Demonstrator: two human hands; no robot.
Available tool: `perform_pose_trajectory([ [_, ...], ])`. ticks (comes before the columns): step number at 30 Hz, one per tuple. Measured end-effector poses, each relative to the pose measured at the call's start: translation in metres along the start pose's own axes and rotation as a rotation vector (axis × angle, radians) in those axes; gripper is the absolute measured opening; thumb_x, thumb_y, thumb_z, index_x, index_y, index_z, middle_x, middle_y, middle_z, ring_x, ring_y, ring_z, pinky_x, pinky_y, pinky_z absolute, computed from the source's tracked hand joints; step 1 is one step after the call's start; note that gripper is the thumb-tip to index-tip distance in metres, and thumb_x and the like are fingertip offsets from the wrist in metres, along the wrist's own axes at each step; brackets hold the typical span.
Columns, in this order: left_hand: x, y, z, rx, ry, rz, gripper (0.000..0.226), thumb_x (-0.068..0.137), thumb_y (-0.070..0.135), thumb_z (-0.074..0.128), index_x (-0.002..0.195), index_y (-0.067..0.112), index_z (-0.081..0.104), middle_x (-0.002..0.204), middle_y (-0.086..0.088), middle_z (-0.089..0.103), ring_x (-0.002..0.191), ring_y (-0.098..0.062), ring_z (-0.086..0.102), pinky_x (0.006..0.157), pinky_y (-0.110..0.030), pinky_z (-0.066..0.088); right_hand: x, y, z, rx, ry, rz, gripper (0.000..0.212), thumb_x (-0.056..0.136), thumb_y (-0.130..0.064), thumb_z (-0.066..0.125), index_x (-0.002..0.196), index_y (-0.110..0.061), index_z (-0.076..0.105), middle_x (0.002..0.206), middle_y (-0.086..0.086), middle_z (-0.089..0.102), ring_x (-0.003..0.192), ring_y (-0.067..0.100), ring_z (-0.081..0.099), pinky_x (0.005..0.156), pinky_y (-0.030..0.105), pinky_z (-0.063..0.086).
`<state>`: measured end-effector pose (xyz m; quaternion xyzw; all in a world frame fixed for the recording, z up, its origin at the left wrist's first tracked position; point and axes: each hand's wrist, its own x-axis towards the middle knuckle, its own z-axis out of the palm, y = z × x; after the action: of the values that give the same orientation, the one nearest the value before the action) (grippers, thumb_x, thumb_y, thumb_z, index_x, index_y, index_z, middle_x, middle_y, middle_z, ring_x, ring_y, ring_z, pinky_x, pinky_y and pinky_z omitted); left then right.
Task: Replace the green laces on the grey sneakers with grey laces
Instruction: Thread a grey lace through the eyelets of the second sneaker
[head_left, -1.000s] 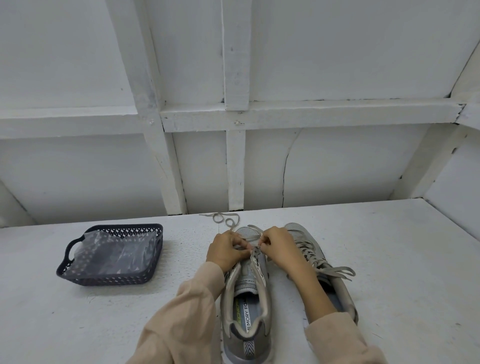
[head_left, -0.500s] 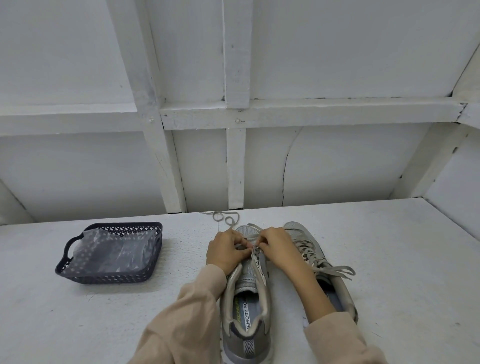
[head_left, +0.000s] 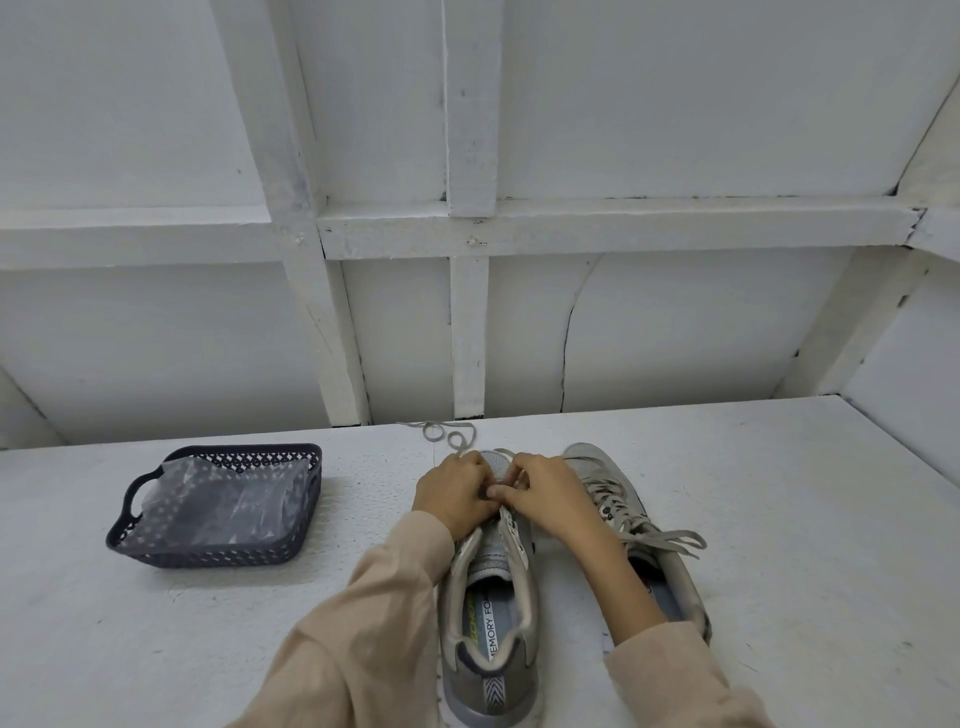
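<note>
Both forearms reach forward from the bottom edge in beige sleeves (head_left: 374, 623). The wrists are bent down so the two hands meet knuckle to knuckle. The left hand (head_left: 454, 493) lies palm-down with its fingers (head_left: 482, 486) curled tight around a grey lace (head_left: 449, 434). The right hand (head_left: 550, 496) comes in at a slant, its fingers (head_left: 511, 491) bent and pinching the same lace at the eyelet row, touching the left hand's fingertips.

Directly under the fingers lies the left sneaker (head_left: 491, 597), grey, with its toe pointing away and its heel toward the person. Its tongue and printed insole show behind the fingers. The hands cover its upper eyelets, so the threading there is hidden. Beyond the fingers, the loose end of the lace lies in small loops on the tabletop (head_left: 779, 519), close to the white panelled wall (head_left: 675, 338).

Just to the right of the fingers, partly under the right forearm, lies the right sneaker (head_left: 597, 467), laced in grey, with its lace ends trailing to the right. Well to the left of the fingers sits a dark openwork basket (head_left: 156, 538) with a clear plastic bag (head_left: 223, 504) in it.
</note>
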<state>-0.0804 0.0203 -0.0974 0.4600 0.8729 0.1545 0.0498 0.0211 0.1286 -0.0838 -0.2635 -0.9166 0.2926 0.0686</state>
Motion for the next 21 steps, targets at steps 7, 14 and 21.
perform_pose_trajectory([
  [7, 0.004, -0.004, -0.004, 0.002, -0.115, 0.075, 0.027, 0.093, 0.029, 0.056, 0.106, 0.006, 0.061, 0.12, -0.009, 0.052, 0.11, -0.03, 0.051, 0.086, -0.037, 0.042, 0.0, 0.001, -0.003, 0.106, -0.056, 0.041, 0.02, 0.084, -0.037, 0.07, 0.083, -0.018, 0.062, 0.081, 0.0, 0.065, 0.072, 0.018, 0.057, 0.067, 0.029, 0.044],
  [14, 0.001, -0.016, -0.014, -0.221, -0.145, 0.043, 0.023, 0.089, 0.02, 0.059, 0.07, 0.025, 0.048, 0.084, 0.011, 0.044, 0.085, -0.016, 0.049, 0.071, -0.022, 0.03, -0.004, -0.001, -0.002, 0.022, -0.034, 0.082, 0.021, 0.08, -0.034, 0.066, 0.09, -0.017, 0.062, 0.078, -0.004, 0.06, 0.076, 0.019, 0.056, 0.062, 0.03, 0.04],
  [21, -0.014, -0.025, -0.015, -0.735, -0.088, -0.121, 0.018, 0.079, 0.033, 0.059, 0.073, 0.017, 0.053, 0.082, 0.0, 0.056, 0.072, -0.015, 0.052, 0.07, -0.026, 0.042, -0.004, -0.013, 0.009, -0.055, 0.037, -0.162, 0.017, 0.085, -0.026, 0.064, 0.102, -0.028, 0.067, 0.105, -0.003, 0.052, 0.1, 0.014, 0.052, 0.072, 0.028, 0.039],
])
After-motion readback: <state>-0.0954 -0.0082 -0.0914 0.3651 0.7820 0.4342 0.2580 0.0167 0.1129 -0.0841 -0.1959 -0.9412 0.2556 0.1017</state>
